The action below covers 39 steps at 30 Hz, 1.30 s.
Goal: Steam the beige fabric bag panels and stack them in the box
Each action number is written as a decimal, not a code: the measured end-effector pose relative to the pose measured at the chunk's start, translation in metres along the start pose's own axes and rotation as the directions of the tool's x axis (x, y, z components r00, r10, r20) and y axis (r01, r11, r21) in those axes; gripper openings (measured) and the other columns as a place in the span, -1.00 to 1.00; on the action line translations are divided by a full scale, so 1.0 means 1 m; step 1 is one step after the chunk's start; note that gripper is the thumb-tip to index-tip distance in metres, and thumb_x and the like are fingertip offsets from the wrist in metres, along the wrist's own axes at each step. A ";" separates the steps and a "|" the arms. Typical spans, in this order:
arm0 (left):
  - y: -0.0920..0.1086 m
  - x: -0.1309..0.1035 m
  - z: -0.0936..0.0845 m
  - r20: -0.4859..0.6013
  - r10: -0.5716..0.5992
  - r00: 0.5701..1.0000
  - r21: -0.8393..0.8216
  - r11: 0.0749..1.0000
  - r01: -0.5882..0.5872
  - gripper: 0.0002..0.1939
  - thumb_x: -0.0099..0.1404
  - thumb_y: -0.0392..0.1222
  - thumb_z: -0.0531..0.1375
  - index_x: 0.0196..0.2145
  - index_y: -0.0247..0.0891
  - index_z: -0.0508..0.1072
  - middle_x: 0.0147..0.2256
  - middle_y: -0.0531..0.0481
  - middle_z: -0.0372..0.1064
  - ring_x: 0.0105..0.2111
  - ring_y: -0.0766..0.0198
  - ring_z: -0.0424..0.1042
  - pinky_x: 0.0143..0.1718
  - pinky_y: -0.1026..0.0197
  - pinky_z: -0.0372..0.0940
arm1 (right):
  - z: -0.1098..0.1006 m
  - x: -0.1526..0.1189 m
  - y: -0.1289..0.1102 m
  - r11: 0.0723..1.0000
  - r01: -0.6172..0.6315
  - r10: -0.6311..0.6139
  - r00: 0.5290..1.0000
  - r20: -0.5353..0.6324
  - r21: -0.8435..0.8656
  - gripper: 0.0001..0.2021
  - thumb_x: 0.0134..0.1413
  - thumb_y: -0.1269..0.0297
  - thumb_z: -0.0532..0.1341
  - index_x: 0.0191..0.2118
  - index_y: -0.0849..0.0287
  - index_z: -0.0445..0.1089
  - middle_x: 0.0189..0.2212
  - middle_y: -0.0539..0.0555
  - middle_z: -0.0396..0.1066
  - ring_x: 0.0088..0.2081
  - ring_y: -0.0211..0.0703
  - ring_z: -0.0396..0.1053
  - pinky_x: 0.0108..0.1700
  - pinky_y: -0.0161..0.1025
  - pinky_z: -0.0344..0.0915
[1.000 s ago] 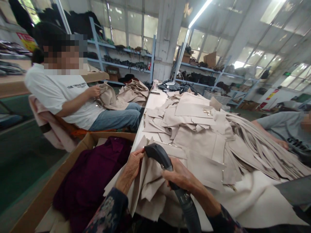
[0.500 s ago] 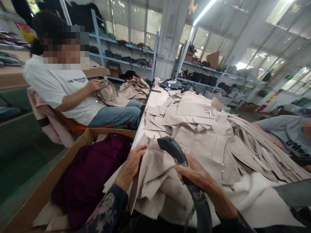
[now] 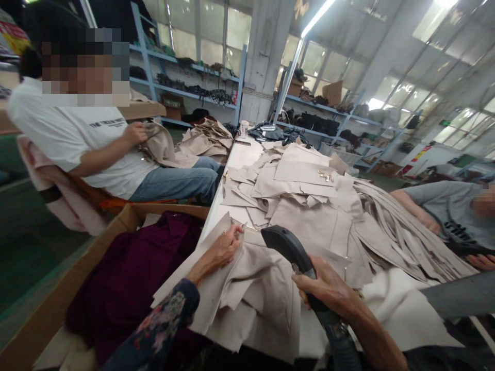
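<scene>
Beige fabric pieces [image 3: 259, 288] hang in a loose bundle over the near edge of the table, in front of me. My left hand [image 3: 222, 250] is closed, its fingers pinching the upper edge of one piece at the left of the bundle. A black curved hose handle [image 3: 284, 242], like that of a vacuum cleaner, is gripped in my right hand [image 3: 328, 286]. Its blunt end points up and left, just above the fabric and apart from my left hand. Below my right hand a dark hose runs down out of view.
More beige pieces [image 3: 309, 211] are heaped across the white table [image 3: 243, 150], with long strips at right. A cardboard box [image 3: 38, 330] holding purple cloth [image 3: 131, 278] stands left. One person [image 3: 77, 134] sits at left handling beige fabric; another person [image 3: 436, 206] is at right.
My left hand has moved slightly right and up along the fabric edge, its fingers more curled. The hose handle has shifted a little right and down. The view has turned slightly.
</scene>
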<state>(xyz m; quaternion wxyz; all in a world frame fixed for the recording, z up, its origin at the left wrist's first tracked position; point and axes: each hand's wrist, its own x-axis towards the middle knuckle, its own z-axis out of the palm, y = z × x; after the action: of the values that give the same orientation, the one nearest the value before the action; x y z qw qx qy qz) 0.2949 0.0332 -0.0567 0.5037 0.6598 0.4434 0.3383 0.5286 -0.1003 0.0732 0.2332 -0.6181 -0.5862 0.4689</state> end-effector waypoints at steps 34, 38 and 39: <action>0.012 -0.051 0.022 -0.284 0.478 0.831 0.791 0.607 -0.079 -0.78 0.18 -0.46 -0.07 -0.41 -0.23 0.28 -0.40 -0.07 0.18 -0.38 0.18 0.25 -0.37 0.17 0.18 | 0.014 0.007 0.008 0.992 0.017 -0.027 0.997 0.077 0.129 -0.90 -0.04 0.33 0.13 -0.35 0.18 0.18 -0.68 -0.09 0.29 -0.67 -0.31 0.27 -0.64 -0.41 0.24; 0.009 -0.056 0.016 -0.329 0.506 0.797 0.743 0.660 -0.112 -0.80 0.13 -0.46 -0.03 -0.38 -0.28 0.32 -0.32 -0.16 0.22 -0.25 0.09 0.25 -0.22 0.08 0.23 | 0.020 0.019 0.004 0.990 0.055 -0.072 0.989 0.127 0.131 -0.89 -0.05 0.34 0.13 -0.34 0.19 0.21 -0.68 -0.08 0.30 -0.66 -0.29 0.29 -0.66 -0.41 0.23; 0.007 -0.056 0.013 -0.365 0.483 0.796 0.710 0.697 -0.097 -0.78 0.10 -0.43 0.02 -0.28 -0.33 0.35 -0.26 -0.21 0.24 -0.20 0.04 0.25 -0.16 0.02 0.23 | 0.022 0.022 0.003 0.989 0.066 -0.084 0.987 0.134 0.136 -0.88 -0.05 0.34 0.13 -0.32 0.19 0.21 -0.67 -0.08 0.31 -0.66 -0.29 0.29 -0.66 -0.41 0.23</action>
<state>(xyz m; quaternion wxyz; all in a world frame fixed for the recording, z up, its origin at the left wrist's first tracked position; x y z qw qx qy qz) 0.2873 -0.0237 -0.0536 0.0336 0.7385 0.5382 0.4048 0.5083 -0.0858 0.0539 0.2492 -0.5446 -0.5920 0.5393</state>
